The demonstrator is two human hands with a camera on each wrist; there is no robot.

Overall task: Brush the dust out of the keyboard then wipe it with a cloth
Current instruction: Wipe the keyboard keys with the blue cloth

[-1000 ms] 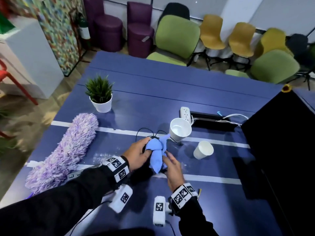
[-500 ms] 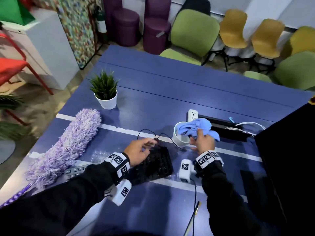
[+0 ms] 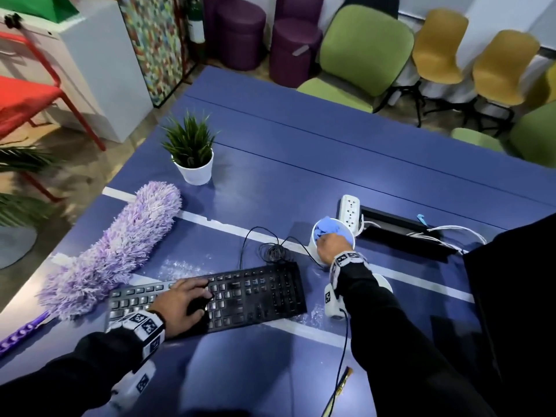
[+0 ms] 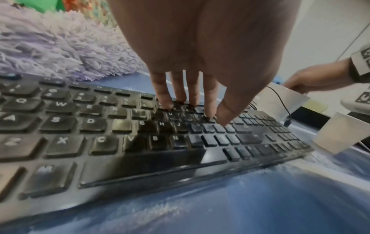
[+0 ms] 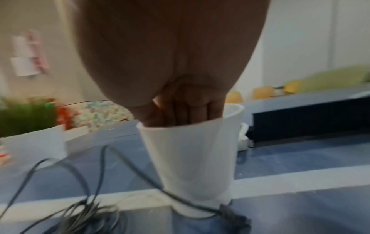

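Observation:
A black keyboard lies across the near part of the blue table. My left hand rests flat on its middle keys with straight fingers. My right hand reaches down into a white paper cup behind the keyboard's right end and holds a bunched blue cloth inside it. In the right wrist view the cup wall hides the fingertips and the cloth. White dust lies on the table behind the keyboard. A small brush lies near the table's front edge.
A fluffy purple duster lies left of the keyboard, a potted plant behind it. The keyboard's coiled cable sits beside the cup. A white power strip lies behind the cup. A second paper cup stands under my right forearm.
My right hand carried the blue cloth from the keyboard to the white cup and pushed it inside. My left hand slid leftwards along the keyboard and now lies flat on the keys.

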